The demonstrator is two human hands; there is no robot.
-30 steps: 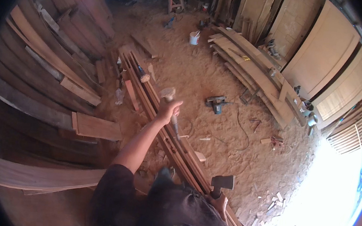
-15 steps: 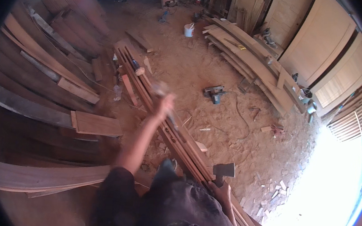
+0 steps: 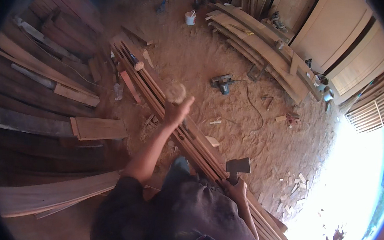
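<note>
My left hand (image 3: 177, 115) is closed around a chisel with a battered, mushroomed wooden handle end (image 3: 175, 93). The chisel's lower part points down to the bundle of long reddish wooden beams (image 3: 194, 154) running diagonally in front of me; whether its edge touches the wood I cannot tell. In my right hand (image 3: 237, 190) is a hatchet (image 3: 238, 165), gripped by its handle near the dark flat head, low over the near part of the beams. Farther up the beams lies a second chisel (image 3: 138, 65) with a frayed wooden handle end.
A corded power tool (image 3: 222, 83) sits on the dusty floor. Stacked boards (image 3: 252, 43) stand back right, near leaning door panels (image 3: 332, 31). A white bucket (image 3: 190, 17) is at the back. Planks (image 3: 101, 130) crowd the left; wood scraps (image 3: 300, 180) litter the right.
My view has shifted slightly. The left hand with its chisel has come a little nearer along the beams, and the chisel's handle end is less blurred. The hatchet stays in my right hand.
</note>
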